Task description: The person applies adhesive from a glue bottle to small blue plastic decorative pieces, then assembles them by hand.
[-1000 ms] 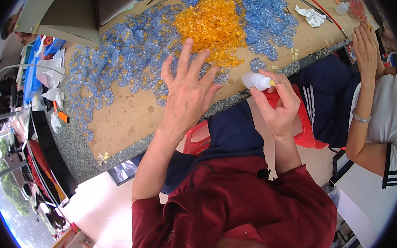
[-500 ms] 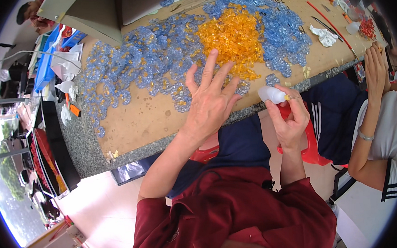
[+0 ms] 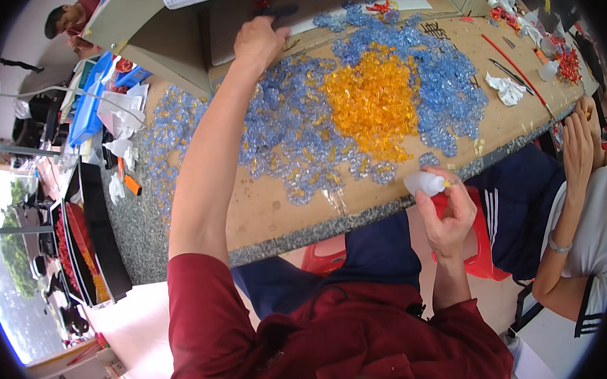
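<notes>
My right hand (image 3: 450,217) is closed on a small white squeeze bottle (image 3: 422,182) at the table's front edge. The bottle lies nearly level, and a small yellow bit shows by its nozzle at my fingertips. My left arm stretches to the back of the table, where my left hand (image 3: 260,45) reaches to the opening of a grey cabinet. Its thumb stands apart from the bent fingers; the fingertips are partly hidden, and nothing shows in them. Orange clear plastic pieces (image 3: 371,105) are heaped mid-table, between bluish clear pieces (image 3: 292,114) and bluer clear pieces (image 3: 449,90).
The grey cabinet (image 3: 166,48) overhangs the back left. A blue tray (image 3: 91,98) and an orange-handled tool (image 3: 133,184) are at left. Crumpled tissue (image 3: 506,89) and a red rod (image 3: 511,62) lie at right. A co-worker's arm (image 3: 568,173) is at far right.
My left hand has moved from the front of the orange heap to the back left, by the cabinet. My right hand still holds the bottle. The view has shifted, showing more of the cabinet.
</notes>
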